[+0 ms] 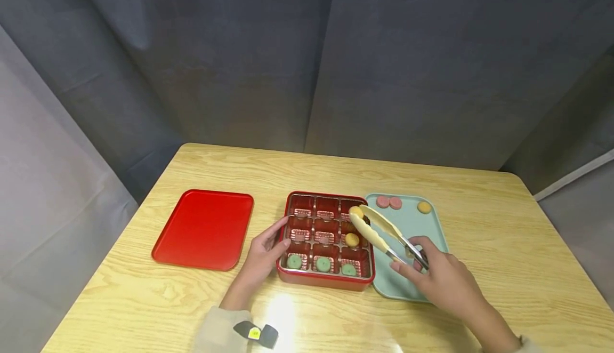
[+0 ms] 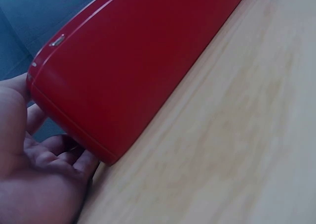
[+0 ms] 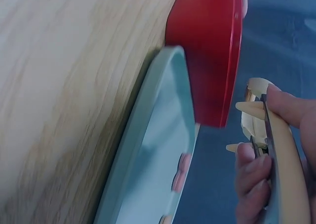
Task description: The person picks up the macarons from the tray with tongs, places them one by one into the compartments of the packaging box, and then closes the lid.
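A red box [image 1: 323,283] with a divided tray stands mid-table. My left hand [image 1: 263,254] holds its left side, thumb at the rim; some fingers curl low against the red wall [image 2: 113,70] in the left wrist view. My right hand [image 1: 446,281] grips cream-tipped tongs [image 1: 384,238] over the box's right side. A yellow round cookie [image 1: 356,211] is at the tong tips above the back right compartment; whether it is pinched is unclear. Another yellow cookie [image 1: 352,240] lies in the middle right compartment. Green cookies [image 1: 323,264] sit in the front row. A dark piece behind the tongs is mostly hidden.
A pale green tray [image 1: 398,286] lies against the box's right, bearing two pink cookies [image 1: 389,202] and a yellow cookie [image 1: 424,207]. To the left lies a flat red lid [image 1: 203,230]. Grey curtains [image 1: 316,65] hang beyond the wooden table [image 1: 499,225].
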Demonstrator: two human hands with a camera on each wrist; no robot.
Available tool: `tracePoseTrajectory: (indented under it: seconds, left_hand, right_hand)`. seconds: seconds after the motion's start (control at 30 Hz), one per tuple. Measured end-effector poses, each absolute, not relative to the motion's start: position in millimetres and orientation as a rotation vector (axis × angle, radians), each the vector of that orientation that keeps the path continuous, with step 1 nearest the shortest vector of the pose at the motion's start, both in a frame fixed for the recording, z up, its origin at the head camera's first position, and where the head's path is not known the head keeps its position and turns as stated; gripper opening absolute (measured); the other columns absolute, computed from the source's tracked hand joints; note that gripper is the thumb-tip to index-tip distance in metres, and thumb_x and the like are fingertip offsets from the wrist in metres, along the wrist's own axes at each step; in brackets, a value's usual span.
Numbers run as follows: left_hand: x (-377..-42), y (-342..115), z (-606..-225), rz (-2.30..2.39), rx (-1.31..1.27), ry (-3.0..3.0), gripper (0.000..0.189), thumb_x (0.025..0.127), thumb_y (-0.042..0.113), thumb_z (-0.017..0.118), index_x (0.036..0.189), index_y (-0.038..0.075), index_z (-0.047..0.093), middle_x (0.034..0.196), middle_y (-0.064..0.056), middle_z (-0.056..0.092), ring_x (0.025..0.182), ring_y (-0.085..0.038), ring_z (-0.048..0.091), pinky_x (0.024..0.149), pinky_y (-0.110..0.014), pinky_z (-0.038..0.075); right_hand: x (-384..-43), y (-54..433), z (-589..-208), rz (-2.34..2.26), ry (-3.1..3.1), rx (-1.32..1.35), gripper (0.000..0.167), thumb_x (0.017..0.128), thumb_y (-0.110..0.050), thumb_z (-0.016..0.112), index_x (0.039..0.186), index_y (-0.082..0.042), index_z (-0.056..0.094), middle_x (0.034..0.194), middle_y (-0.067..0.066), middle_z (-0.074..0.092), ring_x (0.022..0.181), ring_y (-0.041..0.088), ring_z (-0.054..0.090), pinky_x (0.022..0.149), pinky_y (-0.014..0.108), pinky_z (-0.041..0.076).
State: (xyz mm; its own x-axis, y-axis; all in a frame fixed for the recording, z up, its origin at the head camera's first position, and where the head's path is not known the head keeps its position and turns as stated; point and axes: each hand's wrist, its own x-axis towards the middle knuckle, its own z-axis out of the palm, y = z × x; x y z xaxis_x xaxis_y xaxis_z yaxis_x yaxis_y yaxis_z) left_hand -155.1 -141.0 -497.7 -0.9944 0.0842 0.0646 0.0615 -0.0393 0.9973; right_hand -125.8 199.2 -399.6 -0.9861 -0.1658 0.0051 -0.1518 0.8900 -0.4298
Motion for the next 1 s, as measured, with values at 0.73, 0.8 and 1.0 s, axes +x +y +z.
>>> tracePoseTrajectory:
  seconds: [0.73,0.8,1.0]
  left_hand:
    - [-156,-141,-498,2.253,0.173,2.166,0.053,0.09,0.009,0.06,0.141,0.014,0.045,0.148,-0.007,0.039,0.14,-0.019,0.028,0.115,-0.033,0.022]
    - [-156,-141,-498,2.254,0.162,2.16,0.052,0.09,0.009,0.061,0.141,0.015,0.046,0.148,-0.007,0.039,0.14,-0.019,0.029,0.115,-0.032,0.022]
    - [-156,-141,-499,2.266,0.183,2.151,0.052,0.09,0.01,0.061,0.14,0.012,0.045,0.148,-0.01,0.038,0.14,-0.022,0.027,0.116,-0.037,0.02]
  right_hand:
    - [-109,172,-412,-0.672,2.976,-0.351,0.061,0.076,-0.063,0.064,0.117,-0.019,0.054,0.066,-0.01,0.045,0.049,0.003,0.036,0.041,0.021,0.031]
    - [-108,172,-412,-0.669,2.978,-0.349,0.062,0.076,-0.064,0.064,0.118,-0.019,0.053,0.067,-0.011,0.045,0.049,0.003,0.036,0.042,0.021,0.031]
    - [-109,177,-409,-0.667,2.994,-0.321,0.063,0.077,-0.064,0.062,0.12,-0.019,0.053,0.07,-0.009,0.047,0.051,0.004,0.037,0.043,0.021,0.031]
